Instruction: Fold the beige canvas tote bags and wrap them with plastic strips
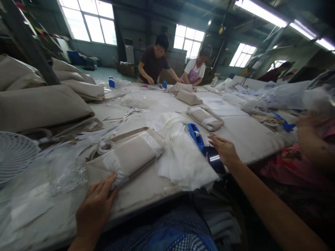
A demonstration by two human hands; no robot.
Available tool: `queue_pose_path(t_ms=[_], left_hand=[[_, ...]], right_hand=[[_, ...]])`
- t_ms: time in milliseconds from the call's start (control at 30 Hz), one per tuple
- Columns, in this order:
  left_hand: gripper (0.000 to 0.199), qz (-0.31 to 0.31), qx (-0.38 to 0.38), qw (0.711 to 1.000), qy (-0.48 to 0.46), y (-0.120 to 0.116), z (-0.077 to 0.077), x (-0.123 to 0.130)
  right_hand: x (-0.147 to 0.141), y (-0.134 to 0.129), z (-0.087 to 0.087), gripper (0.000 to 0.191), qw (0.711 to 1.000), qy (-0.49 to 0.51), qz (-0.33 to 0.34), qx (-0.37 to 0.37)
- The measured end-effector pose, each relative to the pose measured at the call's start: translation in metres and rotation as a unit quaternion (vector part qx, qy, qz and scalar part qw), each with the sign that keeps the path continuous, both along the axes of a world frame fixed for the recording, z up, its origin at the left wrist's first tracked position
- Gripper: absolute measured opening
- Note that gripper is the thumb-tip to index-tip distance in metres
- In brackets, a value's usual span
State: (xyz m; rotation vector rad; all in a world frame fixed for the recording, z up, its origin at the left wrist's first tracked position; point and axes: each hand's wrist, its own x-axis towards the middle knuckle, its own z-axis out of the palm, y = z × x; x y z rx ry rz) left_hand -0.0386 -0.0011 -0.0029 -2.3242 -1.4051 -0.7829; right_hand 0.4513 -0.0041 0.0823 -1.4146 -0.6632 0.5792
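Observation:
A folded beige fabric bundle [133, 155] with clear plastic wrapped across both ends lies before me. My left hand [98, 198] rests on its near left corner, fingers stretched over the plastic and thumb along the near side. My right hand [223, 150] hovers open beside a blue tape dispenser [195, 136], fingertips close to its upper edge; whether they touch it or any tape, I cannot tell. Between bundle and dispenser spreads a stack of thin white plastic bags [180, 160]. A coil of pale cord [105, 147] sits behind the bundle's left end.
Beyond the dispenser lies another wrapped bundle [205, 118]. Large beige fabric piles [39, 104] and a white fan guard [15, 157] stand at left. Two co-workers [154, 66] work across the table. A neighbour's arm [314, 139] reaches in at right near another blue dispenser [286, 123].

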Motion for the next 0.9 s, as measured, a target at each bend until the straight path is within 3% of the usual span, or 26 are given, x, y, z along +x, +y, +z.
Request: queue_pose_path(t_ms=[133,200,367,533,600,733,800,900], left_hand=[[0.040,-0.001,0.004,1.000,-0.005,-0.001,0.000,0.000],[0.040,-0.004,0.005,1.000,-0.006,-0.001,0.000,0.000],[0.042,0.005,0.009,1.000,-0.002,0.000,0.000,0.000],[0.043,-0.003,0.006,1.000,-0.009,0.000,0.000,0.000],[0.044,-0.007,0.005,1.000,-0.014,-0.001,0.000,0.000],[0.046,-0.004,-0.004,1.000,-0.025,0.000,-0.003,0.000],[0.045,-0.001,-0.008,1.000,-0.030,0.000,-0.005,-0.001],[0.042,0.011,-0.016,0.999,-0.033,-0.004,-0.005,0.001]], right_hand=[[-0.004,-0.037,-0.012,0.040,0.991,0.107,0.037,-0.071],[-0.003,-0.048,-0.026,0.040,0.987,0.101,0.036,-0.118],[0.007,-0.044,-0.052,0.039,0.978,-0.085,0.028,-0.187],[0.019,-0.056,-0.049,0.021,0.951,-0.235,0.007,-0.200],[0.021,-0.068,-0.040,0.018,0.905,-0.391,0.003,-0.167],[0.008,-0.075,-0.002,0.026,0.705,-0.704,0.079,-0.041],[-0.011,-0.064,0.022,0.025,0.627,-0.766,0.137,0.039],[-0.058,-0.034,0.050,0.024,0.558,-0.782,0.237,0.145]])
